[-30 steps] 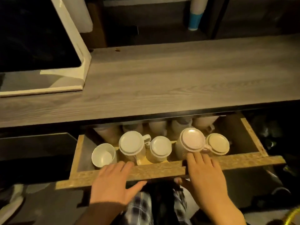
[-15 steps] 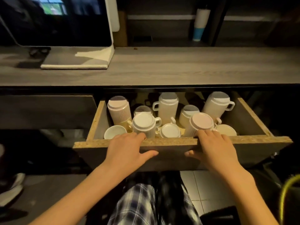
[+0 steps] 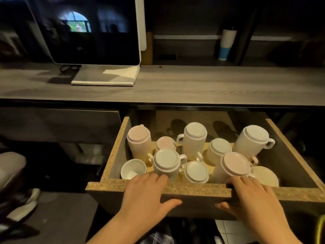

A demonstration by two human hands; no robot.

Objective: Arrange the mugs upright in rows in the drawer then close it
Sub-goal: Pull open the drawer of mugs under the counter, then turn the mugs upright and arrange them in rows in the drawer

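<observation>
Drawer (image 3: 158, 188) now way further out than a sec ago, whole interior showing under the desk (image 3: 175, 85). Both hands on the front edge: left hand (image 3: 147, 196) draped over the lip, fingers inside, thumb down the face; right hand (image 3: 253, 199) grips same way at 3 o'clock of it. Mugs mostly bottoms-up: ribbed mug (image 3: 167, 164) just past left fingertips, pink-base mug (image 3: 233, 166) touching right fingers, tall mug (image 3: 193, 140) at 12. Only the open mug (image 3: 133, 169) at 9 o'clock sits upright. Looks like opening's done, flipping hasn't begun, nearly all still to turn.
</observation>
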